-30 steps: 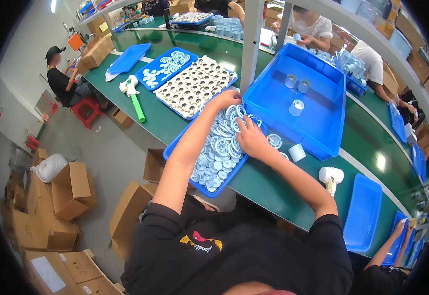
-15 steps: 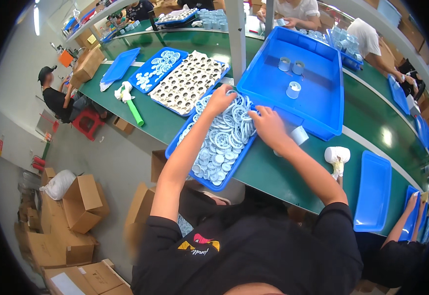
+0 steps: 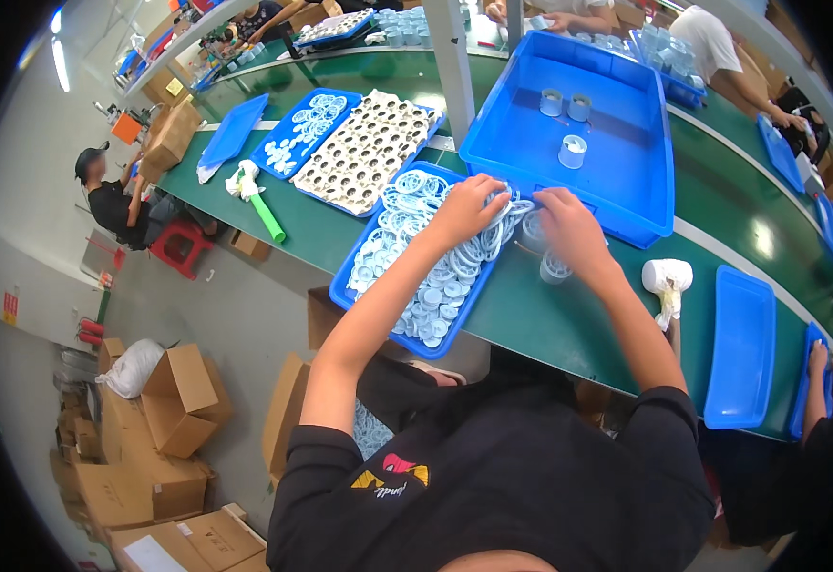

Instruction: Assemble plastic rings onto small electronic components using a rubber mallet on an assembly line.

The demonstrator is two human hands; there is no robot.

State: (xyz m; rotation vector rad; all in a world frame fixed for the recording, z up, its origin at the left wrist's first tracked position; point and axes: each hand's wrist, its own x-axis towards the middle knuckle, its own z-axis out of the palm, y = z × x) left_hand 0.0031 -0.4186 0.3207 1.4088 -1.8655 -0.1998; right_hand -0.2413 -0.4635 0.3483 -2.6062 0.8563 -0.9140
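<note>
A blue tray [image 3: 338,288] in front of me is heaped with pale blue plastic rings [image 3: 423,191] and small round discs [image 3: 432,297]. My left hand [image 3: 472,212] is over the tray's far right corner, fingers curled and pinching at the rings there. Just right of it, my right hand [image 3: 574,229] is bent inward with closed fingers beside the same rings; what it holds is hidden. Under my right hand stand two pale cups, the near cup [image 3: 555,268] and the farther cup [image 3: 533,232], partly covered by fingers and rings.
A deep blue bin [image 3: 617,143] with three cups stands beyond my hands. Left are a pulp tray [image 3: 364,153], another parts tray [image 3: 307,133] and a green-handled mallet [image 3: 266,217]. Right are a white-headed mallet [image 3: 667,276] and a shallow blue tray [image 3: 740,348]. Co-workers sit around.
Both hands have moved right, from over the rings to the tray's far right corner. My right hand is now above the cups, and the view has turned slightly.
</note>
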